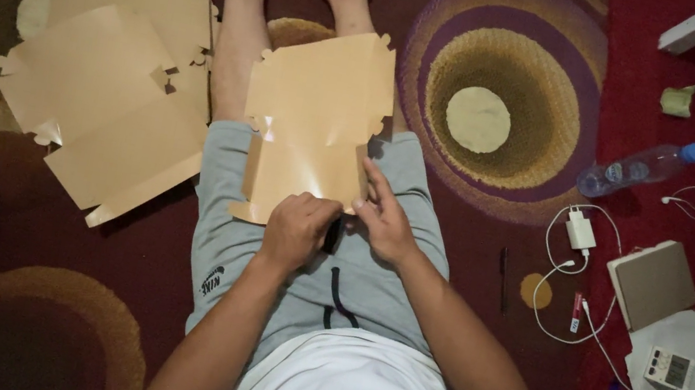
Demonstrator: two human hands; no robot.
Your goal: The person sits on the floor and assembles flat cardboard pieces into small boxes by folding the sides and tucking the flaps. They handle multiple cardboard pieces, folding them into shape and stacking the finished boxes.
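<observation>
Left hand (pixel 296 229) curled, right hand (pixel 383 220) fingers spread, both over lap

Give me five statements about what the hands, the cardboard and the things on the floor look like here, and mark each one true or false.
1. Both hands rest on the near edge of the flat cardboard box blank lying on the person's lap. True: the left hand and the right hand are both on it.
2. The stack of box blanks lies on the carpet on the person's left. True.
3. The plastic water bottle stands upright. False: it lies on its side.
4. The white charger sits on the person's lap. False: it lies on the carpet to the right, its cable trailing away.
5. The blank on the lap is already folded into a box. False: it lies flat.
</observation>
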